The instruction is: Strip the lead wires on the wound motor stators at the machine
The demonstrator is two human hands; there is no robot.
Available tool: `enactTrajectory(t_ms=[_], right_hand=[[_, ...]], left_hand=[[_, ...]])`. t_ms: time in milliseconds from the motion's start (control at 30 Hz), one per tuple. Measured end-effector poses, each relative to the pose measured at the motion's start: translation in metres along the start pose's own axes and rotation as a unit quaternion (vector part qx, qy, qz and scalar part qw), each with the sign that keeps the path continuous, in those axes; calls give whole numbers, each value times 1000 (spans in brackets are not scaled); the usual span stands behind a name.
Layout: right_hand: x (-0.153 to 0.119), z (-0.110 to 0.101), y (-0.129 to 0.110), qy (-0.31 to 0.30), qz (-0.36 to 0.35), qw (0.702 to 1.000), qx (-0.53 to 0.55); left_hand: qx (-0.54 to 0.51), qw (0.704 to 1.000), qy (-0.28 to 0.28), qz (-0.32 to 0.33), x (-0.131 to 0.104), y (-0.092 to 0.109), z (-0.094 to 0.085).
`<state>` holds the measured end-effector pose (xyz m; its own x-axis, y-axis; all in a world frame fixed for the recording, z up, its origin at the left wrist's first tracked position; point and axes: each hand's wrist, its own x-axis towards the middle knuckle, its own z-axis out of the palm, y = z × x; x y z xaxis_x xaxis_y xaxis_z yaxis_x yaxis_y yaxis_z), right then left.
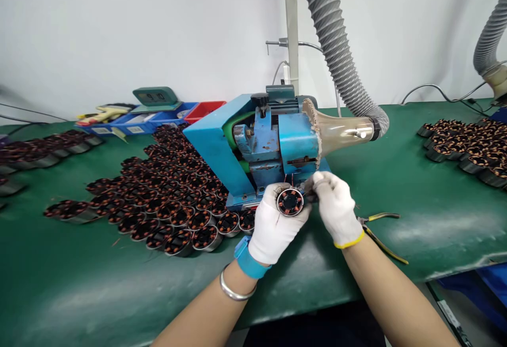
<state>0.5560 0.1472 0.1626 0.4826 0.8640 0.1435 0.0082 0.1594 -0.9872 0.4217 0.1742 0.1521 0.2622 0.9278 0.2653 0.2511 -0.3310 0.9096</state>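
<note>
A round motor stator (290,202) with copper windings faces up in my left hand (277,228), whose white-gloved fingers wrap round its rim. Thin copper wires stick out from its top edge and one hangs below. My right hand (336,207), also gloved, is closed just right of the stator, its fingertips pinched near the wires; what they hold is too small to make out. Directly behind both hands stands a blue machine (259,146) with a clear funnel (343,133) at its right end.
Many stators (178,215) crowd the green table (99,278) on the left, with more (471,146) at the far right. Pliers (382,236) lie beside my right wrist. Blue bins (137,125), a red bin (204,111) and a clock (156,96) stand behind. A grey hose (340,46) hangs above.
</note>
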Motion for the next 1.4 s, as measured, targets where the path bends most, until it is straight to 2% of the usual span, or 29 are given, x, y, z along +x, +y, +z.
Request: enactTrajectory(t_ms=[67,100,167,267,367,533,633,733,1000,1400], right_hand=[[8,-4,0,66,81,988,116],[10,-5,0,74,99,984,132],[10,-5,-3,18,110,992,65],[-2,3,-9,-104,59,989,-91],[-13,12,-11,-111,24,986,-120],[-8,17,-6,-132,45,990,-29],[-2,20,-5,-93,73,993,-7],[1,23,-7,-50,66,997,2],[1,21,-4,-9,31,998,54],[2,23,-3,-17,37,997,67]], left_hand=[[4,1000,23,4,0,1,1],[-1,999,32,7,0,1,0],[-25,999,37,-1,2,2,0],[-67,998,20,-5,4,4,0],[-67,998,16,-10,5,6,-1],[-43,997,46,-33,12,10,-1],[-45,998,46,-6,19,10,3],[-46,998,37,28,25,8,9],[-7,998,40,54,29,-1,16],[25,996,54,72,27,-8,17]])
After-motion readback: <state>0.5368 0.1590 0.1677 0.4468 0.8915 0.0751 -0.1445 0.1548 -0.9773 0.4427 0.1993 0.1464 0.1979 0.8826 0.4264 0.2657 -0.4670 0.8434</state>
